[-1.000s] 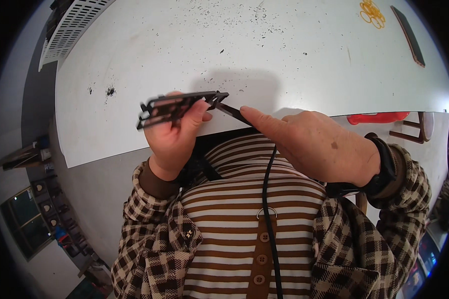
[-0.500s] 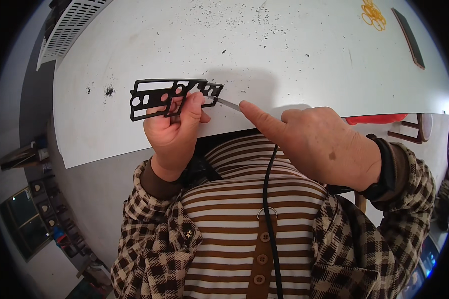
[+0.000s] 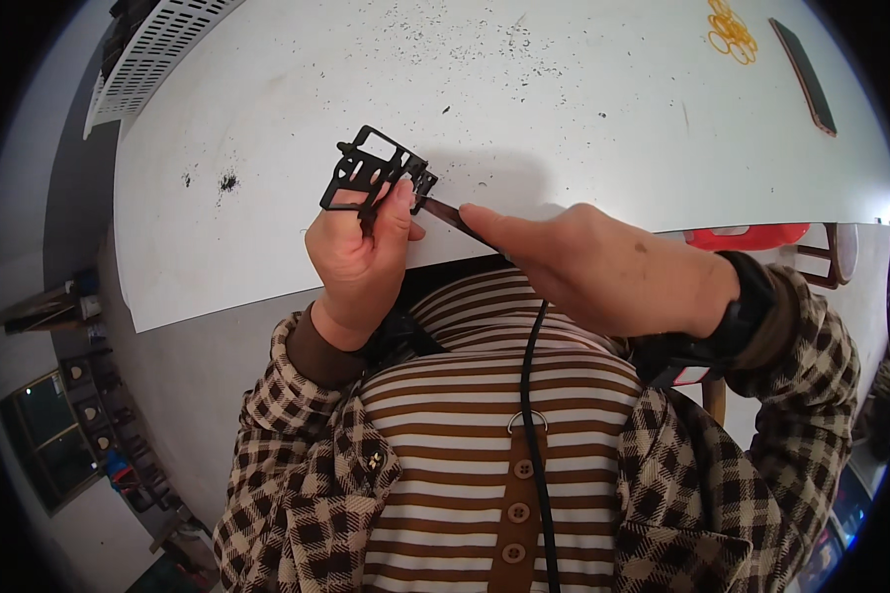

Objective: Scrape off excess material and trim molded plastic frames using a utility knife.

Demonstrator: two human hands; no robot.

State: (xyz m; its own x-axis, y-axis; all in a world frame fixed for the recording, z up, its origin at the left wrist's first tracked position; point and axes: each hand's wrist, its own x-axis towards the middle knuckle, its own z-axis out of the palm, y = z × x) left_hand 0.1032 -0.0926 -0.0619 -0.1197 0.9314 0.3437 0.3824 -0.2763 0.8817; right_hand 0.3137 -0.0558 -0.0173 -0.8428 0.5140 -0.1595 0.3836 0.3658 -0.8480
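Observation:
My left hand [image 3: 358, 247] is closed on a black plastic frame [image 3: 361, 176] with several cut-out openings, held tilted above the near edge of the table. In my right hand [image 3: 583, 262] is a slim knife [image 3: 447, 213], my index finger stretched along its back. The knife's tip meets the right end of the black frame, close to my left thumb. Its handle is hidden inside my right hand.
The white table [image 3: 257, 237] is strewn with black shavings [image 3: 465, 40], with a small dark heap [image 3: 228, 183] at the left. Yellow rubber bands [image 3: 730, 35] and a dark flat phone-like slab [image 3: 803, 77] lie far right. A white perforated basket [image 3: 158, 59] stands far left. Something red [image 3: 747, 237] shows beyond the table edge.
My left hand has turned the black frame, so it looks foreshortened, and moved slightly right. My right hand has rolled over and shifted a little left with the knife.

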